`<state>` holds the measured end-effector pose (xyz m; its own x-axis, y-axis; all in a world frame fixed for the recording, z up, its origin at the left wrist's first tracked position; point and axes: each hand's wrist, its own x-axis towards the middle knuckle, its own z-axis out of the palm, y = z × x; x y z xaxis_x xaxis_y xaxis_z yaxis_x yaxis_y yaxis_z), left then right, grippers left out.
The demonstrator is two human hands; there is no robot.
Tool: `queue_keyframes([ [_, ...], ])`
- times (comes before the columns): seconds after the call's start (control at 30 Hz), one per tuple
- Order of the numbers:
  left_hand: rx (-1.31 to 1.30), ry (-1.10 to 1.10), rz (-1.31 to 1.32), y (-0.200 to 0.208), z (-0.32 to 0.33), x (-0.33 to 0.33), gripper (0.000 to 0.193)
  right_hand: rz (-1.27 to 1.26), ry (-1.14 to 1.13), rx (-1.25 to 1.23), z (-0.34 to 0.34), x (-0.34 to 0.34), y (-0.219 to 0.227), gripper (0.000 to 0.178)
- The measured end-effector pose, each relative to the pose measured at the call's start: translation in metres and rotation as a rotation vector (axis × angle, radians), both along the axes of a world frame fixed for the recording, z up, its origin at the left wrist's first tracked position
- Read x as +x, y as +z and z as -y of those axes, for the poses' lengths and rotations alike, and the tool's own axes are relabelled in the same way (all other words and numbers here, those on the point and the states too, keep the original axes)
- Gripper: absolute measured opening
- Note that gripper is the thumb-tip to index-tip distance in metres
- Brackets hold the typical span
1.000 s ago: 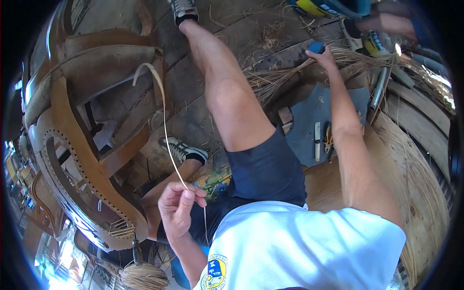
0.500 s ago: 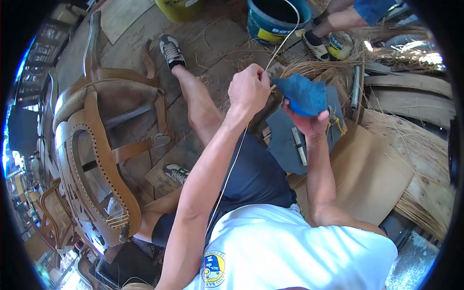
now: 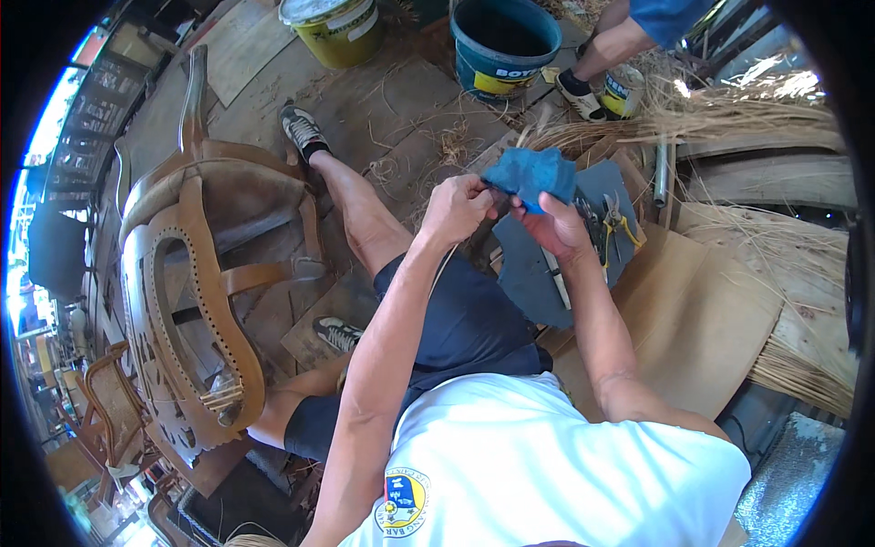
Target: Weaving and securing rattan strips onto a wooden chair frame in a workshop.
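Note:
In front of my body, my right hand (image 3: 558, 230) holds a folded blue piece (image 3: 529, 173) that looks like cloth or a soft pad, its thumb pressed against the near edge. Close beside it, my left hand (image 3: 456, 211) is closed in a pinch at the left corner of the blue piece. A thin pale cane strand (image 3: 444, 266) trails from under my left hand toward my lap. The fingers hide where strand and blue piece meet. On my left lies a carved wooden chair (image 3: 239, 369) with holes along its frame and several short cane strands (image 3: 221, 396) at one end.
Yellow-handled pliers (image 3: 622, 224) lie on a dark sheet (image 3: 524, 273) under my right hand. Beyond stand a green bucket (image 3: 503, 55) and a yellow-green tub (image 3: 339, 36). Another person's leg (image 3: 606, 53) is at the far right. Loose cane (image 3: 729, 128) covers the right side.
The strand that arched beyond my hands toward the bucket no longer shows there. My left hand has come down to the blue piece, which has turned in my right hand. The view has shifted slightly.

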<state>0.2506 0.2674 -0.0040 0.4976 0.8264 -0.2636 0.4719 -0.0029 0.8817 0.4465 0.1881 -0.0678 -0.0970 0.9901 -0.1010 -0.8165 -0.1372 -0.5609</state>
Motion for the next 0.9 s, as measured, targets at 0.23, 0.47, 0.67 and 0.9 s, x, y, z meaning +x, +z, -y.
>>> queue_keyframes([
  [0.23,0.039,0.083,0.01,0.009,0.046,-0.068,0.023,-0.205,-0.141,-0.136,-0.044,-0.008,-0.007,0.046],
  [0.47,-0.321,0.361,0.09,0.058,0.136,-0.182,0.018,-0.175,-0.306,-0.074,-0.076,0.053,-0.007,0.054],
  [0.67,-0.242,0.662,0.216,0.047,0.092,-0.159,0.014,-0.088,-0.222,-0.039,-0.028,0.044,0.004,0.079],
  [0.9,0.03,0.328,0.297,0.036,0.04,-0.063,0.011,-0.112,0.002,-0.094,0.018,-0.01,0.019,0.092],
])
